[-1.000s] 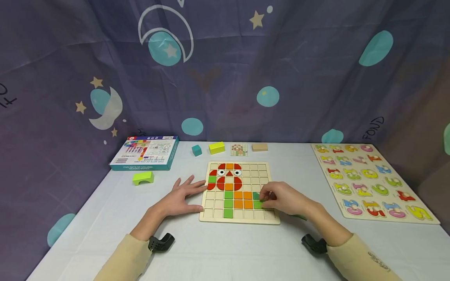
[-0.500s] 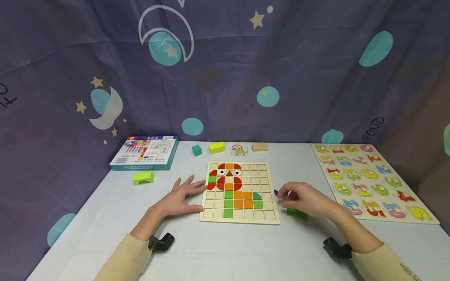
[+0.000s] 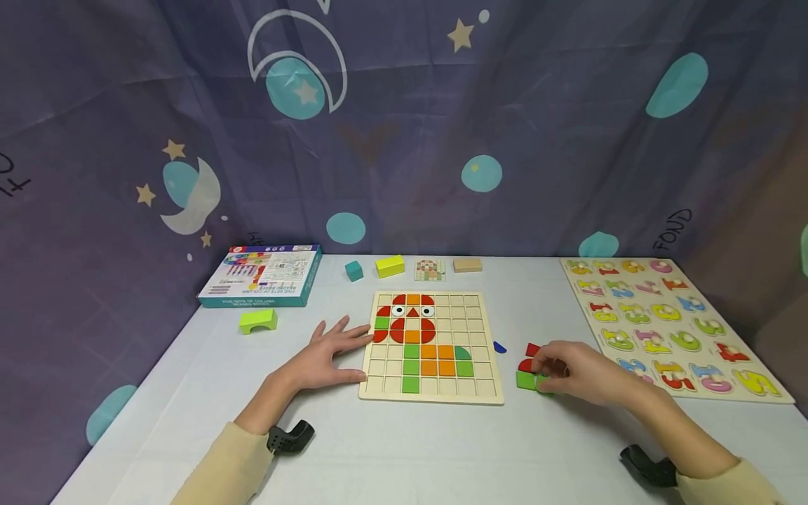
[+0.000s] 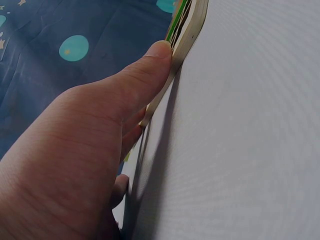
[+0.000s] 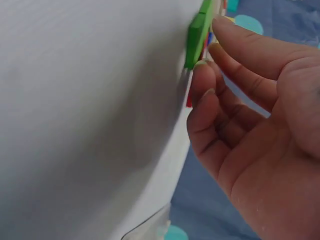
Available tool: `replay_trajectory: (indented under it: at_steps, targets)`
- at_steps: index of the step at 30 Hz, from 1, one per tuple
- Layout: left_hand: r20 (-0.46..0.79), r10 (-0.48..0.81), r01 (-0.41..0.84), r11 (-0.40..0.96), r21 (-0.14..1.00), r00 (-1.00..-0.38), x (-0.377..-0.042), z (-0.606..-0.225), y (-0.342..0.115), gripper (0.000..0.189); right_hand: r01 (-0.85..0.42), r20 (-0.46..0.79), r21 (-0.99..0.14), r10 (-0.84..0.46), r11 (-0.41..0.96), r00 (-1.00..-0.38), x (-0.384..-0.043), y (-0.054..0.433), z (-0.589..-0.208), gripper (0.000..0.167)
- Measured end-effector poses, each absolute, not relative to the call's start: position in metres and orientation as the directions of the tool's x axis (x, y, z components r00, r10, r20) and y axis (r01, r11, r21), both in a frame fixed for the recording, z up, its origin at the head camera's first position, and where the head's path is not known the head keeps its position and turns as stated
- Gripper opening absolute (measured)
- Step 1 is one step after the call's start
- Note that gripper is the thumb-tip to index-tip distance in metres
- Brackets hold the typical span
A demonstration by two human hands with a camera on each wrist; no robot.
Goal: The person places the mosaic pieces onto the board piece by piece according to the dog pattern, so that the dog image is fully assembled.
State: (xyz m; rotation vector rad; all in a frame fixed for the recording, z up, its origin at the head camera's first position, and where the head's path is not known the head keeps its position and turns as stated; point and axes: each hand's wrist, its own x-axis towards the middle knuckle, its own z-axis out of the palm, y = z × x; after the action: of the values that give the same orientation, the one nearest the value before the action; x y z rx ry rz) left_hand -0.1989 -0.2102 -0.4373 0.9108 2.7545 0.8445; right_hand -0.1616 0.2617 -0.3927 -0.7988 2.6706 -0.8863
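A wooden grid board [image 3: 484, 389] carries red, orange and green flat tiles and two eye tiles, grouped in its left and middle cells. My left hand [image 3: 325, 358] lies spread along its left edge; in the left wrist view the thumb [image 4: 145, 65] touches that edge. To the right of the board my right hand [image 3: 583, 372] reaches over loose tiles, fingers bent, thumb and index tips apart in the right wrist view. Green tiles [image 3: 525, 380] lie under its fingertips, partly hidden. Red tiles [image 3: 533, 348] lie just behind them. A small blue tile [image 3: 499, 347] sits nearer the board.
Behind the board stand a teal cube [image 3: 354, 271], a yellow block [image 3: 390, 266], a pattern card [image 3: 430, 270] and a tan block [image 3: 468, 265]. At left are a flat box [image 3: 259, 277] and a green arch block [image 3: 258, 320]. A number puzzle board [image 3: 713, 354] lies at right.
My right hand has moved right, off the board to the loose tiles, leaving a green tile and a teal rounded tile uncovered in the grid. My left hand has stayed in place.
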Motion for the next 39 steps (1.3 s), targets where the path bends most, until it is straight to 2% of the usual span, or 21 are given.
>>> replay_trajectory:
  at_steps: [6,14,23,33,39]
  targets:
    - [0.064,0.580,0.517,0.663,0.542,-0.812,-0.198,-0.437,-0.210,0.077,-0.376,-0.096,-0.579,-0.519,0.723,-0.849,-0.158,0.266,-0.395,0.024]
    - [0.060,0.581,0.517,0.666,0.537,-0.811,-0.199,-0.438,-0.210,0.077,-0.352,-0.137,-0.602,-0.527,0.717,-0.839,-0.157,0.264,-0.394,0.021]
    - [0.056,0.578,0.511,0.668,0.541,-0.814,-0.199,-0.437,-0.210,0.077,-0.398,-0.082,-0.651,-0.581,0.647,-0.810,-0.159,0.255,-0.383,0.015]
    - [0.045,0.575,0.504,0.675,0.538,-0.817,-0.200,-0.438,-0.209,0.078,-0.443,-0.023,-0.673,-0.616,0.592,-0.787,-0.166,0.215,-0.381,0.015]
    - [0.044,0.572,0.497,0.670,0.552,-0.819,-0.200,-0.438,-0.209,0.078,-0.514,0.014,-0.658,-0.673,0.551,-0.740,-0.168,0.188,-0.385,0.018]
